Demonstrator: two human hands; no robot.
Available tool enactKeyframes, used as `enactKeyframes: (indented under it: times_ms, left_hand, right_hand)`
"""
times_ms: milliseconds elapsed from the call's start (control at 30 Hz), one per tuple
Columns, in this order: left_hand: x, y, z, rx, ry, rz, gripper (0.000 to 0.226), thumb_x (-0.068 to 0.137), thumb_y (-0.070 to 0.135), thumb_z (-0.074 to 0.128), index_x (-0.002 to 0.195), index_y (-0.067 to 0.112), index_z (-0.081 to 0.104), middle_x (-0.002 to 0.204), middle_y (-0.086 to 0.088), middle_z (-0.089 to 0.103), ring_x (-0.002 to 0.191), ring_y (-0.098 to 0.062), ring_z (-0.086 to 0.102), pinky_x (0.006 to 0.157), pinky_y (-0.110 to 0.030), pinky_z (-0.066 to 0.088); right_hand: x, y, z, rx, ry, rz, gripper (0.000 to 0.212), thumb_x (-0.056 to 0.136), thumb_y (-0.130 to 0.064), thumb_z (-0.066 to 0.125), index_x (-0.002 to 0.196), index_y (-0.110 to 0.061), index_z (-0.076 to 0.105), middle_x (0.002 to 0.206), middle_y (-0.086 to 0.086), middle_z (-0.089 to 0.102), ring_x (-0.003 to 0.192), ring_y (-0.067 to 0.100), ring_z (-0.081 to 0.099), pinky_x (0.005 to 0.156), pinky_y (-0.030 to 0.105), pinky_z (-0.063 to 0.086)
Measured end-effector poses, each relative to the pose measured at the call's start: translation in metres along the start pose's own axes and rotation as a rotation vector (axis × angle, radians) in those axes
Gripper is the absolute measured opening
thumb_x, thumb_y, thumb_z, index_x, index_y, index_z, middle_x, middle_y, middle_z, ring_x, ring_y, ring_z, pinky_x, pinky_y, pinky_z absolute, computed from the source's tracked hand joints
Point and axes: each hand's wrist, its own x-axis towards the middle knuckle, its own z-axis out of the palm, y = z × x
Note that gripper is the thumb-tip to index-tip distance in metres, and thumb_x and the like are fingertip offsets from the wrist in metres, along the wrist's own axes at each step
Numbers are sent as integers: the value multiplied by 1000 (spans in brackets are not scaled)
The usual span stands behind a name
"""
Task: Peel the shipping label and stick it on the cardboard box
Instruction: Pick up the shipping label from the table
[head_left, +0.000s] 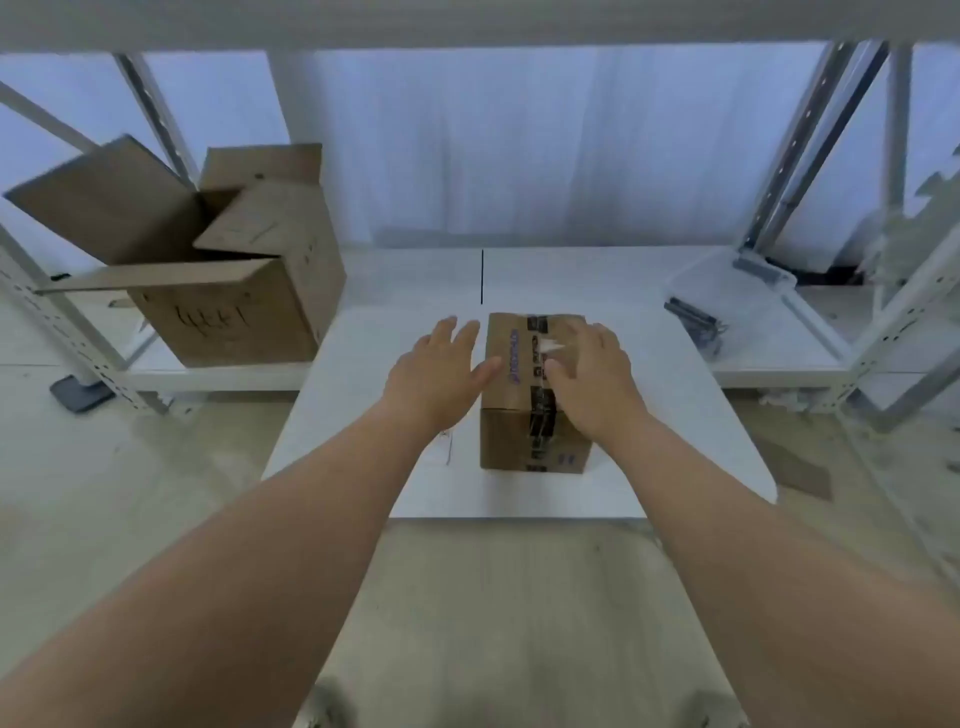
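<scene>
Flanking the cardboard box's (506, 441) left edge, our left hand (436, 369), fingers spread; right hand (597, 374) flat on top, spread. Table (675, 415) extends wide both sides. Boxes: two, with open carton (234, 312).

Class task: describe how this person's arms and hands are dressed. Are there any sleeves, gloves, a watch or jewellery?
The left hand and right hand are bare, with no gloves, rings or wristbands showing. Neither wrist carries a watch, and no sleeve comes into view along either arm. The picture is slightly blurred, so very small marks cannot be ruled out.
</scene>
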Motion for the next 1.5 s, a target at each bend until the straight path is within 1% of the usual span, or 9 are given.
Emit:
enactKeyframes:
  times_ms: [133, 267, 400, 633, 800, 1033, 1167, 1267, 1500]
  left_hand:
    - [7, 6, 19, -147, -58, -43, 58, 98, 46, 38, 147, 18, 26, 148, -8, 34, 130, -29, 44, 101, -42, 41]
    - [11, 7, 27, -239, -103, -26, 50, 96, 44, 43, 139, 19, 38, 134, -7, 45, 119, -25, 51, 98, -37, 43]
    - [13, 1, 30, -369, -97, -53, 49, 96, 44, 46, 138, 22, 39, 131, -7, 48, 111, -21, 52, 89, -33, 46]
    - [15, 5, 22, -457, -138, -142, 48, 93, 38, 53, 135, 17, 43, 132, -10, 47, 107, -24, 54, 83, -32, 49]
    - [12, 8, 6, -749, -218, -262, 29, 91, 52, 52, 92, 22, 52, 88, 10, 53, 82, -8, 53, 70, -25, 47]
    - [12, -10, 16, -793, -232, -191, 40, 95, 46, 47, 124, 19, 53, 122, -1, 59, 103, -19, 61, 84, -31, 51]
    - [7, -47, 41, -360, -109, -326, 47, 92, 41, 53, 128, 11, 48, 132, -12, 48, 112, -33, 55, 92, -40, 46]
    - [-3, -77, 54, -75, -160, -491, 67, 87, 48, 59, 134, 5, 40, 135, -19, 38, 123, -38, 42, 98, -42, 38]
    - [-6, -87, 66, -35, -233, -542, 79, 77, 50, 71, 130, 1, 38, 131, -17, 39, 123, -34, 38, 96, -40, 37]
  right_hand:
    - [11, 12, 2, 115, 16, 101, 56, 95, -27, 47, 146, -15, 27, 148, 8, 32, 133, 25, 35, 106, 34, 35]
    - [16, 17, -5, 327, 7, 185, 53, 97, -26, 48, 146, -19, 26, 114, -5, 43, 87, 5, 52, 66, 14, 39]
    - [18, 25, -1, 432, -23, 280, 56, 96, -27, 51, 144, -17, 27, 109, 1, 52, 94, 16, 54, 76, 27, 41]
    - [11, 22, 2, 492, -30, 284, 29, 94, -26, 54, 122, -17, 53, 106, -3, 61, 87, 9, 59, 67, 20, 46]
    - [16, 10, -1, 487, 2, 200, 28, 95, -27, 51, 122, -20, 55, 105, -8, 60, 87, 3, 57, 67, 13, 47]
    - [13, 21, 10, 340, 88, 285, 33, 93, -19, 45, 126, -15, 44, 98, -3, 57, 75, 5, 51, 58, 22, 40]
    - [12, 18, 16, 122, 182, 189, 43, 91, -19, 48, 133, -15, 42, 124, 5, 55, 114, 23, 51, 86, 35, 47]
    - [11, 5, 22, -47, 232, 98, 46, 91, -16, 49, 136, -13, 41, 134, 8, 49, 127, 26, 40, 101, 38, 38]
    - [14, -24, 47, -306, 205, -126, 47, 90, -18, 46, 137, -15, 42, 138, 7, 49, 132, 27, 39, 114, 43, 25]
